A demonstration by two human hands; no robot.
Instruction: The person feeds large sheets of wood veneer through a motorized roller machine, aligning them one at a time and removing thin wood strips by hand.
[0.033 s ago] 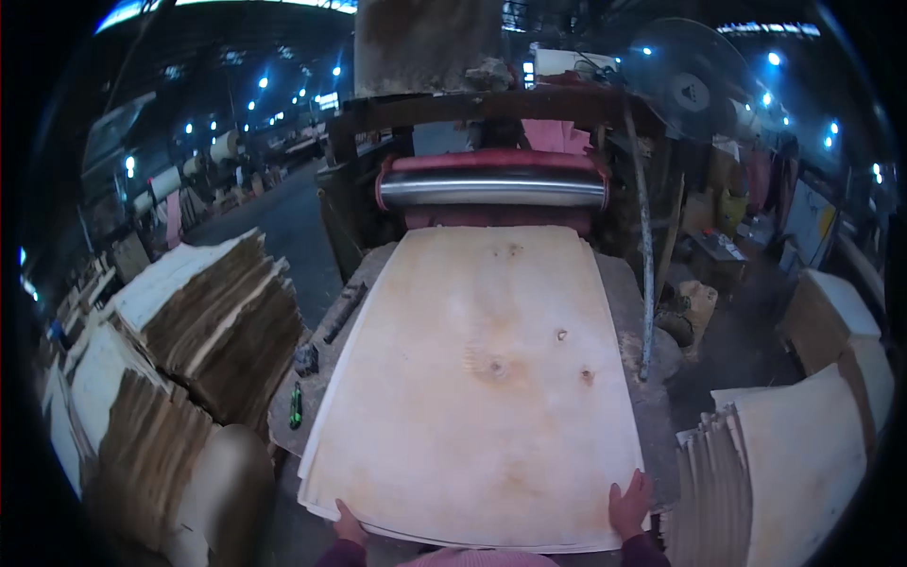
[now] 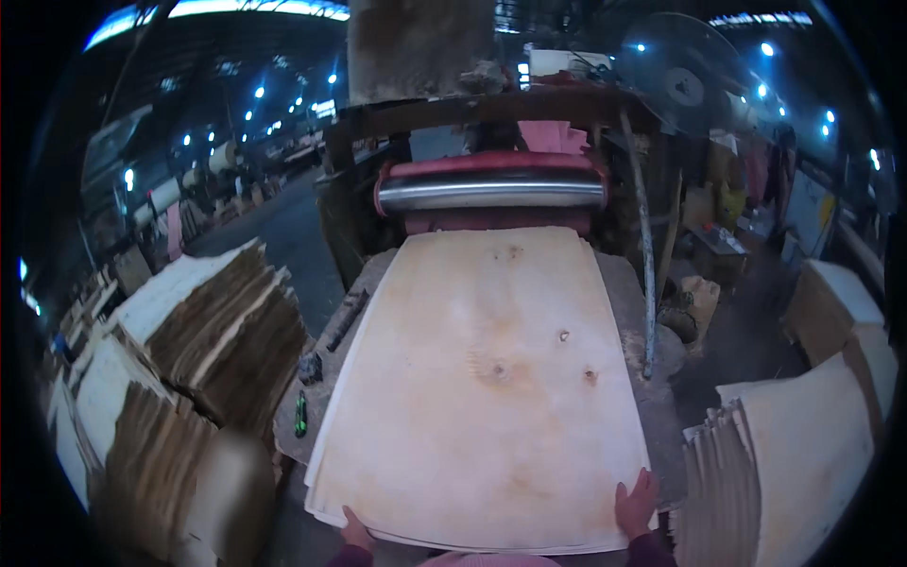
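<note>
A short stack of pale wood veneer sheets [image 2: 472, 425], with knots and brownish stains on the top one, lies on the worktable in front of me. My left hand [image 2: 356, 528] grips its near left corner, thumb on top and the other fingers hidden below the edge. At the near right corner, my right hand [image 2: 638, 506] holds the side edge, its thumb and some fingers showing. Past the far end of the sheets runs a shiny metal roller [image 2: 491, 194] with a red roller [image 2: 491, 163] above and behind it.
A green-handled cutter [image 2: 300, 414] and a dark block [image 2: 309, 368] lie left of the sheets on the worktable [image 2: 288, 430]. Tall veneer stacks [image 2: 222, 331] stand to the left, and another veneer stack [image 2: 803, 444] to the right. A pole [image 2: 644, 246] leans beside the roller machine.
</note>
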